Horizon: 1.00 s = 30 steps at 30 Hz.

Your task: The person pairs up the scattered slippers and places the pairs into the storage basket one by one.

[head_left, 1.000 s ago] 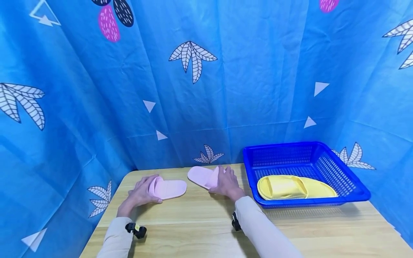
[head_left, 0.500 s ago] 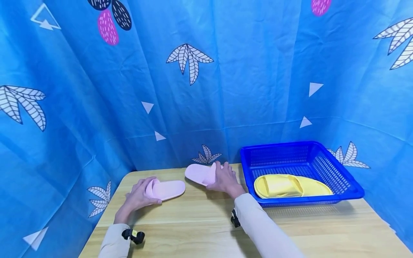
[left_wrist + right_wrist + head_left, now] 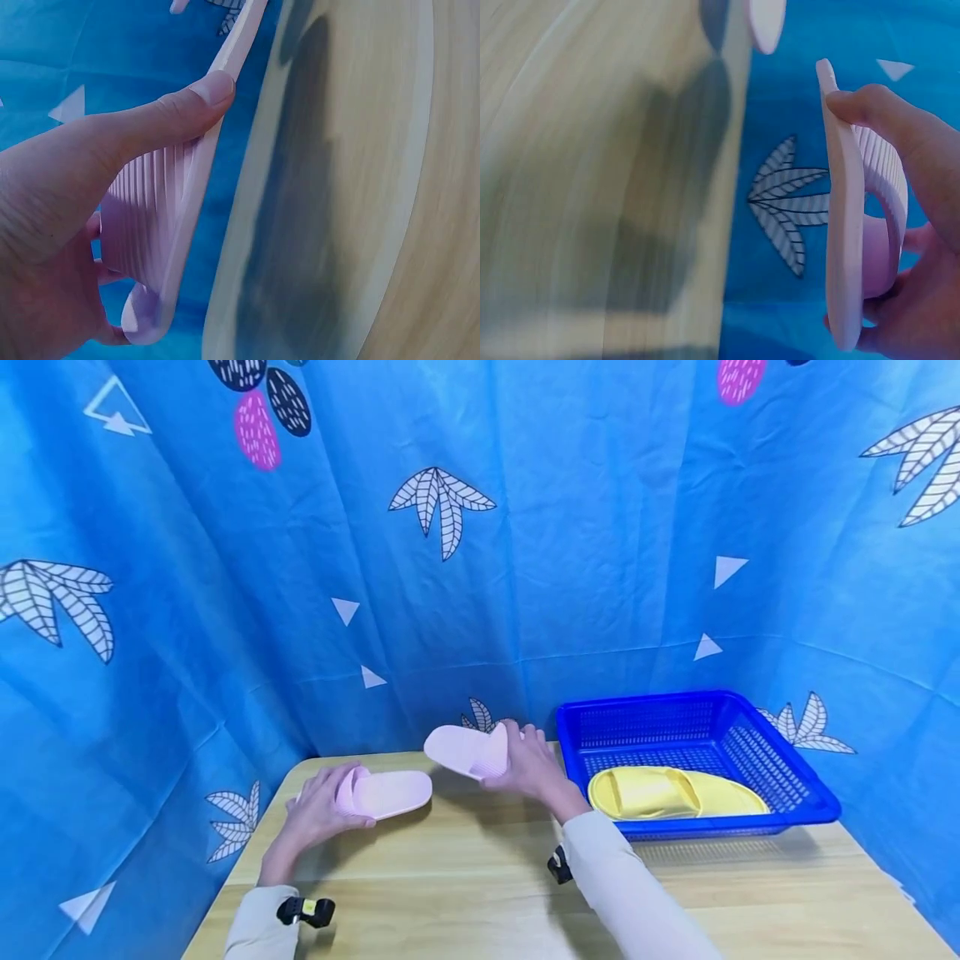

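Blue curtain (image 3: 585, 568) (leaf-printed) behind; pale wooden table (image 3: 442, 893).

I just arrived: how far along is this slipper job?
Apparently done: at least one yellow slipper lies in the blue basket. In hand: the left hand and right hand each grip a pink slipper above the table. Probably left: placing these, perhaps in the basket.

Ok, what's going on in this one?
A person's left hand grips one pink slipper and their right hand grips another pink slipper. Both are held just off the table, apart from each other, casting shadows on it. To their right stands a blue basket with at least one yellow slipper inside.
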Tool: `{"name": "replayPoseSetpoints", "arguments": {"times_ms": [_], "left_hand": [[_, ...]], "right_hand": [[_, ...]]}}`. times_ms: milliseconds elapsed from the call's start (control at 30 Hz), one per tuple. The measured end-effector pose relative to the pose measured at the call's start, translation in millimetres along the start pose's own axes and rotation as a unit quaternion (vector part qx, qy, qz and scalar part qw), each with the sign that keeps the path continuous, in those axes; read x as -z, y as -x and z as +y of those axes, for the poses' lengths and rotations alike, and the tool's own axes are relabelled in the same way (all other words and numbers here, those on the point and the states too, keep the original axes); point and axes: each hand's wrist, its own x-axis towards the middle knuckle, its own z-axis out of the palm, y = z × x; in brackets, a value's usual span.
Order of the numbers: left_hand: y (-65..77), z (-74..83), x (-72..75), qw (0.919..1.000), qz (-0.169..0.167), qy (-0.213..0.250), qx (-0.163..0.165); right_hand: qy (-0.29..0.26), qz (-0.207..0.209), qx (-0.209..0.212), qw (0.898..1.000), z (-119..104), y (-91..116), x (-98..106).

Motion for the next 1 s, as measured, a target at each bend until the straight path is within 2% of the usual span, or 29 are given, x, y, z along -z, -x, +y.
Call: {"name": "replayPoseSetpoints", "arguments": {"times_ms": [200,433,633,767,1000], "left_hand": [[-3.4,20.3,-0.7,1.0000,0.000,0.008,-0.002],[7.2,37.3,7.0,0.9997,0.018,0.015,-0.007],[15.1,55.0,12.1,0.9991,0.032,0.025,-0.013],[18.2,69.3,12.3,0.9990,0.036,0.021,-0.018],[22.7,88.7,10.4,0.9988,0.041,0.018,-0.021]], "right_hand": [[0.014,0.030,0.006,0.999,6,12,22],[0.032,0.050,0.028,0.998,9,27,37],[0.049,0.087,0.059,0.993,7,43,47],[0.053,0.106,0.073,0.990,12,55,55],[0.063,0.115,0.083,0.988,25,75,71]]}}
